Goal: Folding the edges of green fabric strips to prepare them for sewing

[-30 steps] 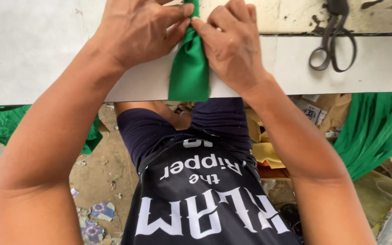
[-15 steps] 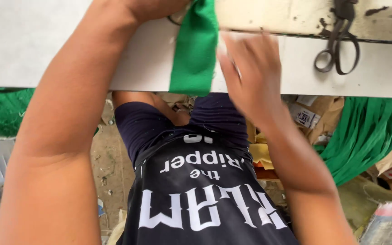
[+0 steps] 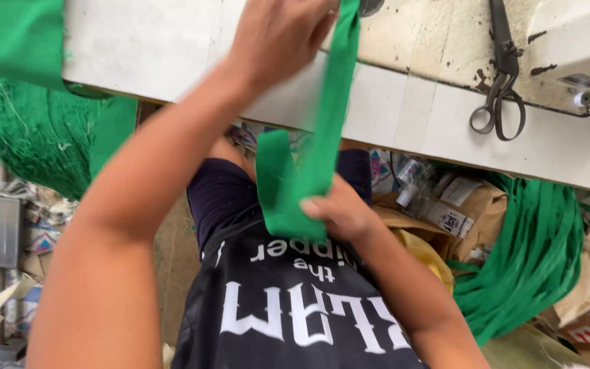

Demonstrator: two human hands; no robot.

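Note:
A long green fabric strip (image 3: 329,116) runs from the white table (image 3: 172,48) down over its front edge toward my lap. My left hand (image 3: 278,41) is raised over the table and grips the upper part of the strip. My right hand (image 3: 339,212) is below the table edge, close to my dark printed shirt (image 3: 288,307), and pinches the strip's folded lower end. The strip hangs taut between the two hands.
Grey scissors (image 3: 500,82) lie on the table at the upper right, beside part of a white sewing machine (image 3: 575,41). Green fabric hangs at the left (image 3: 42,130). A heap of green strips (image 3: 527,253), paper bags and clutter fill the floor on the right.
My right hand has dropped from the table edge to my lap, pulling the strip's end down. My left hand stays up on the strip. The view has tilted and shifted.

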